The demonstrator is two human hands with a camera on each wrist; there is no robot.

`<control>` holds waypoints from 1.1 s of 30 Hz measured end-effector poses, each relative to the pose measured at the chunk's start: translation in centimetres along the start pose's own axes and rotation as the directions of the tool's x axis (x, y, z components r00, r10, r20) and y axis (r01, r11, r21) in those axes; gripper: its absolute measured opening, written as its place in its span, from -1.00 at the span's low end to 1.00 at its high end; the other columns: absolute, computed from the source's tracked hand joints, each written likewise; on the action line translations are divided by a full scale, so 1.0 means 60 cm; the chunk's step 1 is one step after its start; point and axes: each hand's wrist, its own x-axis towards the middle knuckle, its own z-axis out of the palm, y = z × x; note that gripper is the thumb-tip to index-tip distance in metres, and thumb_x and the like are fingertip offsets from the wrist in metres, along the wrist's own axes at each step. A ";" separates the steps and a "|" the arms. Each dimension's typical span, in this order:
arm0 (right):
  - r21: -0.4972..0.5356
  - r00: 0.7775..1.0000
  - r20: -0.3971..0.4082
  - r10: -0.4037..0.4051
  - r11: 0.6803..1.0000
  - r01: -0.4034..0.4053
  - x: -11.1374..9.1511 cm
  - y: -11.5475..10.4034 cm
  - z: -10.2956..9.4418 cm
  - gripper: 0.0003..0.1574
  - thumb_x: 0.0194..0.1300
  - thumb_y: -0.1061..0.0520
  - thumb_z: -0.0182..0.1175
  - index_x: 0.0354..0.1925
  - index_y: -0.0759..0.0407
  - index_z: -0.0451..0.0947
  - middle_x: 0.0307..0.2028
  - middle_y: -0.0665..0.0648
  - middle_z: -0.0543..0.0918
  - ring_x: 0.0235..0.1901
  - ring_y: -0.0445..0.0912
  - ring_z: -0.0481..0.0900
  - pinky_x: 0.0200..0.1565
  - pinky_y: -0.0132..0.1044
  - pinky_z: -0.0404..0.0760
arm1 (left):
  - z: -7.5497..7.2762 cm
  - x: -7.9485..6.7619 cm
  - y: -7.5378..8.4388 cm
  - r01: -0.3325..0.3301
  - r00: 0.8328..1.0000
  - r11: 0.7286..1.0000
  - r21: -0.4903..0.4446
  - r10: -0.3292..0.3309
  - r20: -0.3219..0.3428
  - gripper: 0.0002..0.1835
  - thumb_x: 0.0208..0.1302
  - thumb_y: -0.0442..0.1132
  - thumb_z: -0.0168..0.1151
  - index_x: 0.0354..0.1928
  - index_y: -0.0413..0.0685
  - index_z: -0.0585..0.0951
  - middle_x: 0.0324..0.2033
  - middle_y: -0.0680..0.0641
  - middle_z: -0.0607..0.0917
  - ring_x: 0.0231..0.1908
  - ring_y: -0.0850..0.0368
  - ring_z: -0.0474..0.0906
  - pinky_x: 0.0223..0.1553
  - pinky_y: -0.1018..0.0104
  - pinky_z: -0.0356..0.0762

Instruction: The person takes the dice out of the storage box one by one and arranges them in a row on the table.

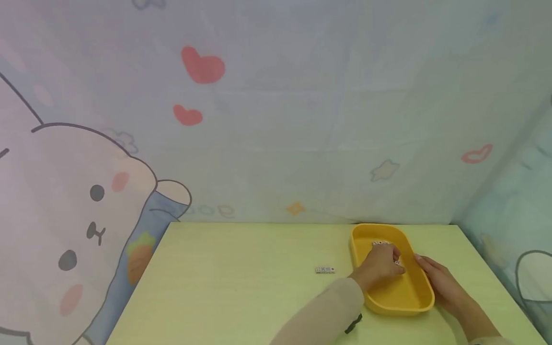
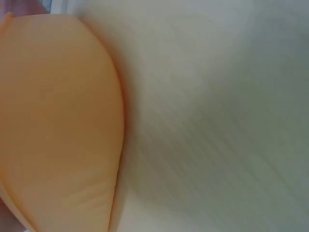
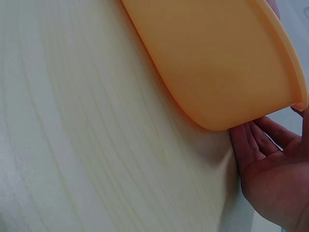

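Holds the yellow tray (image 1: pixel 398 299) with right fingers (image 3: pixel 245 147), but risks scattering white dice (image 1: pixel 380 243) by careless brush of left fingers (image 1: pixel 396 252) of unclear grip.

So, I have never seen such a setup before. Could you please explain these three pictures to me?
There is no machine; a person works barehanded. The wide picture comes from a camera worn on the head; the other two come from each wrist. On the table stands a yellow tray, with a row of what look like dice at its left. The right hand holds the tray's side. The left hand reaches inside, over more dice; I cannot tell whether it grips any.
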 end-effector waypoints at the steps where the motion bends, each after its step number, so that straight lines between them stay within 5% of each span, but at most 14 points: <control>1: 0.005 1.000 0.003 -0.004 1.000 0.004 0.000 -0.001 0.000 0.00 0.68 -0.33 -0.11 0.60 0.41 0.00 0.04 -0.09 0.66 -0.02 -0.21 0.67 0.03 -0.16 0.73 | 0.001 0.000 0.001 0.008 1.000 1.000 -0.013 -0.008 0.002 -0.68 0.25 -0.09 0.57 -0.02 0.05 0.72 -0.31 0.25 0.62 -0.31 0.43 0.46 0.00 0.56 0.48; 4: 0.014 1.000 -0.005 -0.013 1.000 0.014 0.003 -0.004 0.001 -0.01 0.68 -0.33 -0.08 0.60 0.39 0.03 0.03 -0.08 0.67 -0.02 -0.20 0.68 0.02 -0.15 0.73 | 0.004 0.001 0.003 0.037 0.999 0.999 -0.033 -0.037 -0.006 -0.68 0.27 -0.12 0.56 0.02 0.07 0.71 -0.28 0.24 0.62 -0.30 0.42 0.47 -0.17 0.58 0.50; 16: -0.036 0.999 -0.033 0.006 0.999 -0.007 0.000 -0.009 -0.013 0.07 0.66 -0.38 -0.09 0.61 0.43 -0.03 0.19 0.01 0.61 0.00 -0.24 0.65 0.05 -0.19 0.71 | 0.027 0.012 0.010 0.026 1.000 0.999 -0.044 -0.026 -0.010 -0.73 0.23 -0.17 0.59 -0.13 0.13 0.65 -0.36 0.25 0.53 -0.35 0.39 0.42 -0.23 0.55 0.46; 22: -0.067 0.998 -0.050 0.034 0.997 -0.037 0.001 -0.001 -0.007 0.11 0.65 -0.40 -0.12 0.63 0.43 -0.08 0.40 0.24 0.45 0.02 -0.24 0.62 0.08 -0.21 0.70 | 0.034 0.006 0.007 -0.023 0.999 0.996 0.081 0.019 0.042 -0.77 0.24 -0.20 0.55 -0.15 0.19 0.68 -0.35 0.28 0.55 -0.29 0.41 0.44 -0.16 0.60 0.43; 33: -0.046 0.996 -0.077 0.032 0.998 -0.035 0.006 -0.002 0.002 0.07 0.65 -0.38 -0.08 0.61 0.43 0.00 0.27 0.13 0.56 -0.01 -0.22 0.63 0.04 -0.20 0.71 | 0.014 -0.006 0.010 -0.045 0.998 0.974 0.222 0.036 0.041 -0.90 0.33 -0.09 0.47 -0.24 0.31 0.70 -0.38 0.36 0.60 -0.30 0.46 0.48 -0.24 0.53 0.46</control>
